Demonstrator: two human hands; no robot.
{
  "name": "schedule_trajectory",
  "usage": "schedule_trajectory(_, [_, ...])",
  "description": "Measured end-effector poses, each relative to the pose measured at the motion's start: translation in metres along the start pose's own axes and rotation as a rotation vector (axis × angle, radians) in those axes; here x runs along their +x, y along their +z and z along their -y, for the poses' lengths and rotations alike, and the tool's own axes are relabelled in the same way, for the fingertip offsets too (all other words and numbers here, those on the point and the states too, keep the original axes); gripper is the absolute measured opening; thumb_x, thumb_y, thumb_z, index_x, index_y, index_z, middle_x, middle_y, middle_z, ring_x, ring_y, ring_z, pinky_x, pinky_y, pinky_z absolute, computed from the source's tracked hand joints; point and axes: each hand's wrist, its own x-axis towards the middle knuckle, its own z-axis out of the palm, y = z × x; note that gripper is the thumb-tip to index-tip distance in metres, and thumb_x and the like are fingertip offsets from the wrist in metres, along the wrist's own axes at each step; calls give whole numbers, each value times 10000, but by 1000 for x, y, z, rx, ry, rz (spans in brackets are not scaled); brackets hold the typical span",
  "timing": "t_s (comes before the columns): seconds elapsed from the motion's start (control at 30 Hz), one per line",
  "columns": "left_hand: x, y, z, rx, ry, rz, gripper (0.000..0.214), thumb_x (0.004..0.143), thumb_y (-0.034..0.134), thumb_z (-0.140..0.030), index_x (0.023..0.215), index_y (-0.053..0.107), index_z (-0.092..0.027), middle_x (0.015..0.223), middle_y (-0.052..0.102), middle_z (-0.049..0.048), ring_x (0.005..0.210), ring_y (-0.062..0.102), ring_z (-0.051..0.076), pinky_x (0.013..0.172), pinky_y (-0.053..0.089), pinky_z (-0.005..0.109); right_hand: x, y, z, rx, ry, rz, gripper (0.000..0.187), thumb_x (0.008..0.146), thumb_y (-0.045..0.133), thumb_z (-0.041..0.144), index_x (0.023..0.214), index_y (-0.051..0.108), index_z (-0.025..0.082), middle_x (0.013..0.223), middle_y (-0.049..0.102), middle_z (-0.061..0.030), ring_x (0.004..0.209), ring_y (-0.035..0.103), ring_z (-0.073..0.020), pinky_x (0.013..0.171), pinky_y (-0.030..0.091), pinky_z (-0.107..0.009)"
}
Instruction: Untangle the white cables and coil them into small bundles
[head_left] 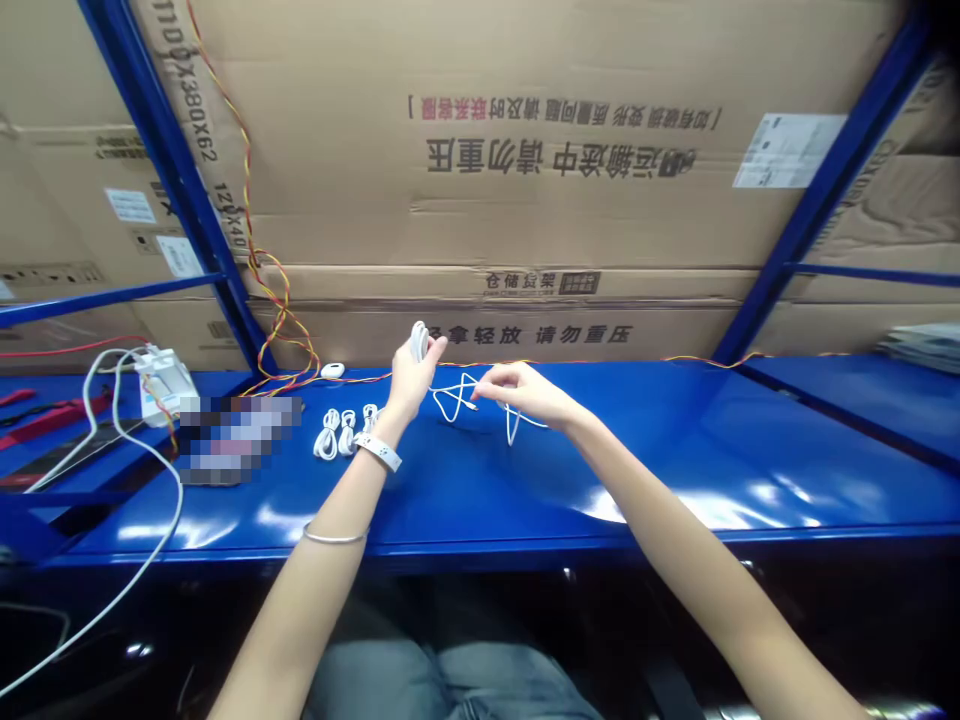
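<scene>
- The cardboard boxes are standing stacked behind the work surface and closing off the back, so everything loose is lying toward you.
- The blue shelf is serving as your bench. Its right side is carrying nothing near your hands.
- A thick white cord is trailing off the left front edge from a white box, well apart from your hands and likely parked out of the way.
- Your left hand is raised above the shelf with its fingers closed around the wound part of a white cable. Holding it high seems to be letting the loose run hang free.
- Your right hand is pinching that loose run between thumb and fingertips, near the left hand, so the slack is looping between them just over the shelf.
- Small cable bundles are lying side by side just left of your left wrist, apart from the slack, probably to avoid tangling.
- A small white oval piece is lying at the back, beside the red-and-yellow wires.
</scene>
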Motion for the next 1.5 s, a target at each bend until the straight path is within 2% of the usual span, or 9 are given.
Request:
schedule_trajectory(0.1, [-3, 4, 3, 67, 3, 181, 339, 802, 648, -489, 731, 522, -183, 518, 442, -46, 436, 390, 72, 428, 318, 207, -1, -6, 0, -65, -18, -21, 365, 792, 629, 491, 757, 726, 141, 795, 673, -66, 741, 574, -159, 639, 415, -261])
schedule_trajectory(0.27, [-11, 11, 2, 0, -98, 347, 423, 811, 598, -573, 799, 558, -153, 620, 524, -5, 453, 426, 71, 410, 322, 209, 0, -6, -4, 258, 72, -42, 345, 731, 705, 476, 763, 658, 135, 579, 590, 0, 547, 536, -115, 543, 424, -249])
schedule_trajectory(0.4, [-18, 13, -3, -32, -111, 537, 496, 795, 573, -642, 817, 563, -147, 658, 545, 8, 461, 437, 72, 424, 336, 216, 3, -3, -9, 440, 66, -100, 330, 697, 748, 432, 795, 633, 139, 656, 646, -15, 589, 592, -119, 599, 488, -260])
schedule_trajectory(0.67, [-28, 16, -7, -56, -85, 857, 408, 795, 640, -536, 855, 586, -136, 783, 651, 57, 731, 648, 166, 694, 504, 283, 7, 4, -18, 416, -1, -213, 276, 682, 718, 316, 800, 510, 181, 670, 609, 19, 555, 606, -135, 562, 501, -278])
schedule_trajectory(0.83, [-31, 17, -6, -13, -196, 914, 400, 795, 637, -528, 922, 569, -154, 637, 556, -18, 521, 564, 117, 528, 471, 251, 7, 4, -21, 170, -55, -237, 290, 701, 632, 223, 975, 542, 187, 666, 542, 59, 519, 530, -96, 509, 416, -223])
schedule_trajectory(0.97, [-30, 15, -8, 48, -199, 926, 405, 765, 657, -543, 804, 538, -158, 591, 515, -36, 492, 506, 96, 502, 451, 240, 8, 4, -22, -61, -92, -226, 115, 760, 558, 244, 826, 600, 159, 599, 532, 38, 527, 473, -89, 503, 352, -208])
schedule_trajectory(1.2, [-24, 7, -7, 100, -251, 1000, 394, 764, 658, -525, 871, 557, -159, 612, 521, -33, 500, 480, 94, 475, 416, 237, 8, 0, -21, 53, -2, -287, 171, 810, 520, 338, 847, 543, 173, 550, 550, 29, 474, 495, -115, 483, 379, -232])
schedule_trajectory(1.37, [-23, 10, 4, 185, -161, 878, 368, 810, 589, -537, 747, 515, -182, 516, 435, -50, 426, 386, 86, 411, 310, 225, 4, -3, -18, 45, -30, -134, 322, 813, 592, 448, 982, 511, 186, 754, 624, -2, 603, 538, -121, 556, 415, -240])
schedule_trajectory(1.5, [-24, 13, 6, 323, 4, 873, 391, 839, 538, -538, 666, 508, -189, 468, 471, -27, 425, 427, 109, 446, 317, 242, 5, 3, -16, -112, -22, -242, 356, 869, 494, 541, 818, 510, 188, 736, 610, -7, 672, 535, -137, 628, 402, -253])
